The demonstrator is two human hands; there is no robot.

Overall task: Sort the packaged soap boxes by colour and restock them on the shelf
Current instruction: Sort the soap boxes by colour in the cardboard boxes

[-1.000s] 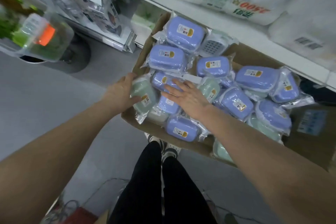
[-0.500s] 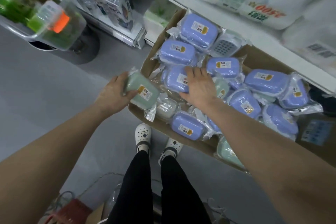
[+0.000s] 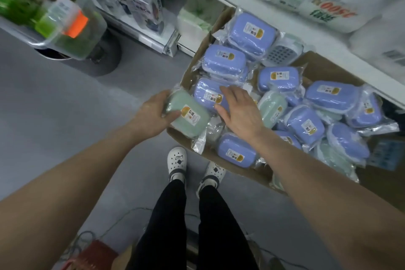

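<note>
A shop aisle: white shelving at upper right is carrying barcoded tissue packs above a stock carton.

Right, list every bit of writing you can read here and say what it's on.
"3500", red, upside down, on the white paper pack; second digit uncertain.
Green characters beside it: blurred.
Stickers on the green soap box and the purple soap boxes: too small to read.
Blue label on the cardboard box: blurred.
Badge on the left shoe: unreadable.
</note>
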